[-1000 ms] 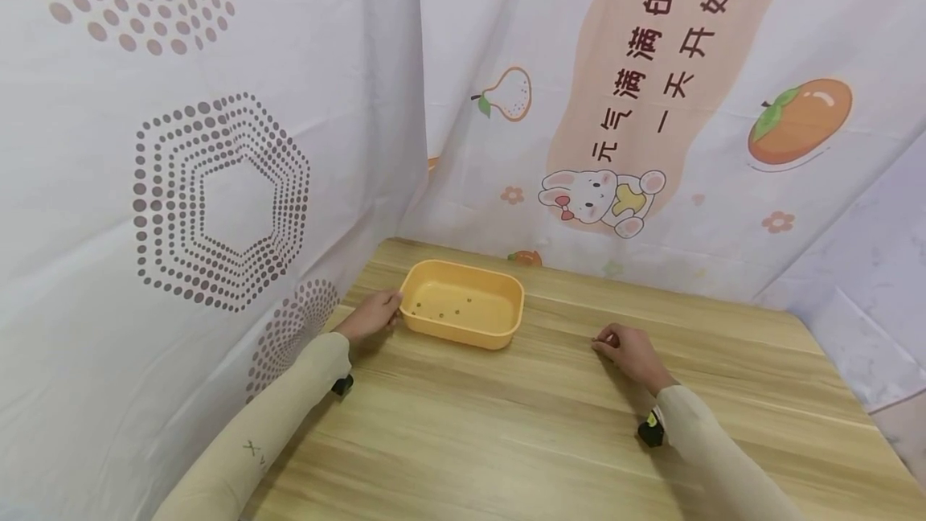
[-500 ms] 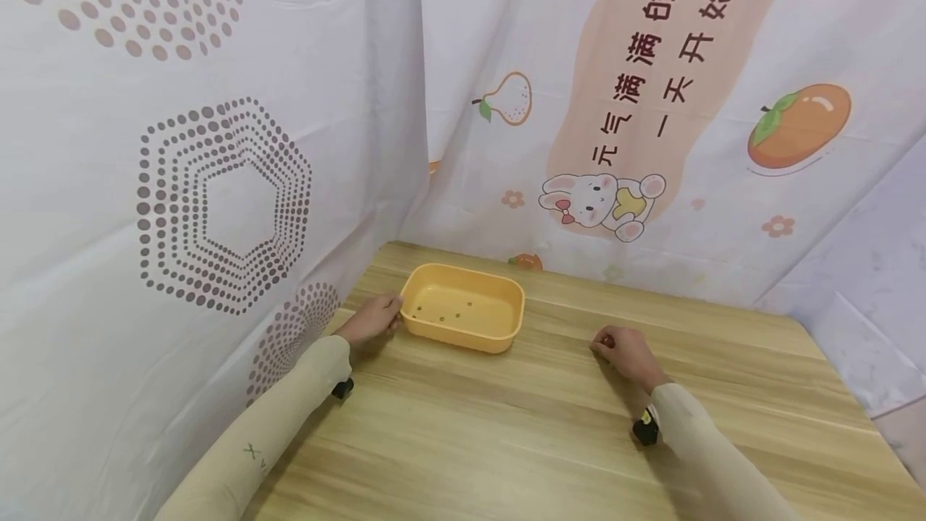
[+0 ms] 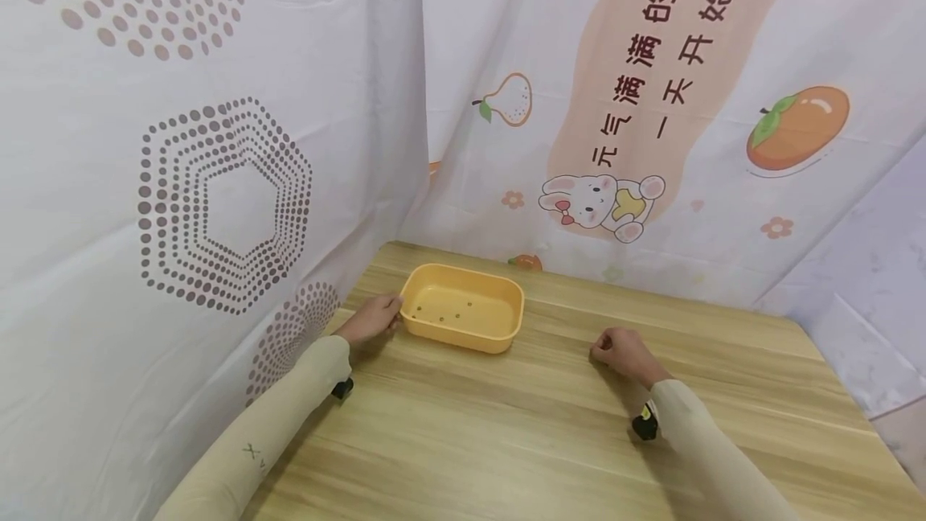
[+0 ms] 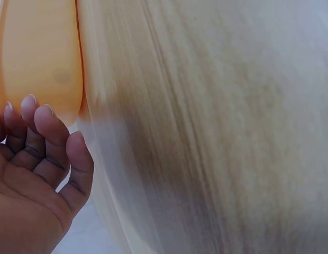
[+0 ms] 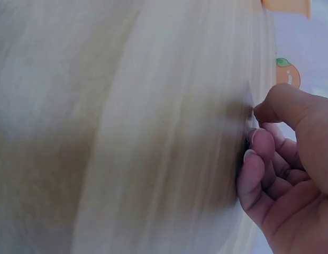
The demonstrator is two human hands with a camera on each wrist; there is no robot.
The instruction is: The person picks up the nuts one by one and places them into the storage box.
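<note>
A yellow rectangular plastic basin stands on the wooden table, toward the back left. My left hand holds its left end. In the left wrist view its curled fingers meet the end wall. Several tiny greenish round pieces lie scattered on the basin's floor; they are too small to tell their kind. To the right of the basin, my right hand is low over the tabletop with thumb and forefinger brought together. Its other fingers are curled in the right wrist view. Whether something tiny sits between the fingertips is hidden.
The wood-grain table ends at the back against a printed curtain. A dotted white curtain hangs close along the left, beside the left arm. Each wrist carries a small black device.
My right hand has shifted very slightly to the left, and its thumb and fingers have drawn closer together. The left hand and the basin keep their place.
</note>
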